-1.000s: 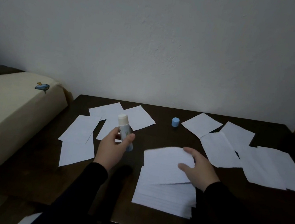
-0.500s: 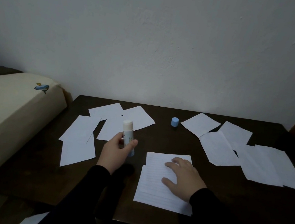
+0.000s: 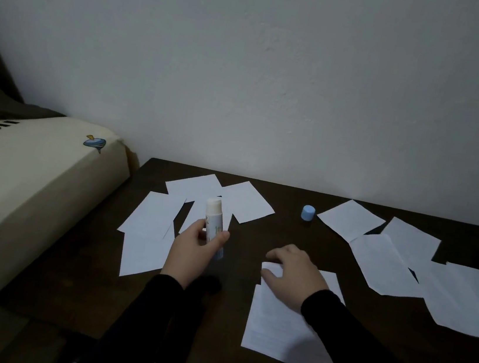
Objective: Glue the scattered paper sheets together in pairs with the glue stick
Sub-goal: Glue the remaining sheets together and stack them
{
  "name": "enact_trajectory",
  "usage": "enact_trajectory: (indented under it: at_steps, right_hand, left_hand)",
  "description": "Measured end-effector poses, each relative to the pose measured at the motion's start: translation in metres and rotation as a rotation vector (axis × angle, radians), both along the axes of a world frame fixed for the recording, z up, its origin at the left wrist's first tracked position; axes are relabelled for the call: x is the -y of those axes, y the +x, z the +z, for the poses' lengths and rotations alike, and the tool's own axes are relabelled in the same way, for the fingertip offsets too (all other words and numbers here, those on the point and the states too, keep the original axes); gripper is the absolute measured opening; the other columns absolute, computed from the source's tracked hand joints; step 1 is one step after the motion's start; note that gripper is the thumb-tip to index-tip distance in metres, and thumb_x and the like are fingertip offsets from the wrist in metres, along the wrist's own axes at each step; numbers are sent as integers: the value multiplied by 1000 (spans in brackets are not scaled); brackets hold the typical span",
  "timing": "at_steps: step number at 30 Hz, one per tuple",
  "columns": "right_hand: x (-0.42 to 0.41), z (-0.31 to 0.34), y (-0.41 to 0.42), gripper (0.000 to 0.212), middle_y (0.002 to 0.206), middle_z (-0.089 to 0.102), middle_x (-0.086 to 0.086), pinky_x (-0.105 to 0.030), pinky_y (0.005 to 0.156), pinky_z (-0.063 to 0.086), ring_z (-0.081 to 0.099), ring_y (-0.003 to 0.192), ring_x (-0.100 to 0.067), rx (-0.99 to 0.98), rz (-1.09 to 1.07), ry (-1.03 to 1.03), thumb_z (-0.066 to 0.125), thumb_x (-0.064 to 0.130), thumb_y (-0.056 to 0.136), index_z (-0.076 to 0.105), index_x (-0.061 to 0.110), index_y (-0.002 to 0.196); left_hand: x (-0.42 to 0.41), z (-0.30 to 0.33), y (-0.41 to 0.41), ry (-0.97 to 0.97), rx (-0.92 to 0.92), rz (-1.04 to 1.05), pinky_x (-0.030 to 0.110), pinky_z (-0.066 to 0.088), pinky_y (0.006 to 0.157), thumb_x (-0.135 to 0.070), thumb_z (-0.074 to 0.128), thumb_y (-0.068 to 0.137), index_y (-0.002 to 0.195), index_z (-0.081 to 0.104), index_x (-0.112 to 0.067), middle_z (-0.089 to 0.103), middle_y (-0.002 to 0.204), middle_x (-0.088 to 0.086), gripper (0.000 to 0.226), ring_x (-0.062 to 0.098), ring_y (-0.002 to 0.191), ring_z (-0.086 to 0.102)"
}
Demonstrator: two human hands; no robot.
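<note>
So the thing everything hangs on here is the glue stick (image 3: 215,224) versus the paper pair (image 3: 282,326) sitting bottom centre of the frame. The person's left hand (image 3: 194,252) has its fingers curled around the lower half of the stick, uncapped, standing nearly upright with the white tip pointing toward the top of the frame. The paper pair lies just to the right of that hand and a bit lower in the frame, long axis running roughly up and down, slightly skewed.

The right hand (image 3: 292,275) is lying flat and spread on the upper end of that pair, gripping nothing, just pressing down. So the right hand is on the paper and the left is the near neighbour. My guess is they're pressing a pair together.

Loose sheets (image 3: 149,221) fan out mid-left, and another batch (image 3: 386,266) spreads to the right edge. The little blue cap (image 3: 308,212) stands alone between the two groups, well apart from both hands.

The counter (image 3: 255,236) is dark wood, pushed against a plain pale wall (image 3: 277,79). A cream-coloured padded thing (image 3: 22,181) sits at left, maybe a bed or sofa; can't tell. Dim light overall.
</note>
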State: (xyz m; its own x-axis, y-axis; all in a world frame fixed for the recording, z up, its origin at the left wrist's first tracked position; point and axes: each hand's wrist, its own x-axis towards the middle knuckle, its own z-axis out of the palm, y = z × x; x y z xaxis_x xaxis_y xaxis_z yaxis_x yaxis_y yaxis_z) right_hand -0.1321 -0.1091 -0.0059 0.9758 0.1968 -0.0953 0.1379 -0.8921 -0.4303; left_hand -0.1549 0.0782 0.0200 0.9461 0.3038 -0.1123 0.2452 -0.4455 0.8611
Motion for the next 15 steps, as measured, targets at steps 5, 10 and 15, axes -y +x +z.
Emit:
enact_trajectory:
  at_steps: [5, 10, 15]
  right_hand:
    - [-29, 3, 29, 38, 132, 48, 5, -33, 100, 45, 47, 120, -12, -16, -16, 28, 59, 38, 91, 54, 29, 128]
    - [-47, 1, 61, 37, 129, 51, 2, -33, 99, 46, 52, 115, -14, -40, -80, 86, 60, 34, 92, 56, 25, 127]
    - [-57, -7, 99, 38, 132, 50, -4, -34, 101, 45, 52, 117, -18, -38, -180, 101, 59, 30, 92, 55, 22, 129]
  left_hand:
    - [-23, 2, 2, -33, -10, 37, 33, 48, 93, -46, 58, 90, 143, 37, -21, 49, 140, 4, 63, 22, 120, 52]
    - [-48, -7, 7, -33, -23, 51, 33, 49, 92, -52, 57, 88, 140, 40, -24, 51, 136, 0, 61, 15, 107, 52]
    - [-67, -14, 14, -47, -37, 52, 23, 44, 77, -51, 55, 90, 136, 43, -24, 51, 117, -7, 55, 10, 97, 49]
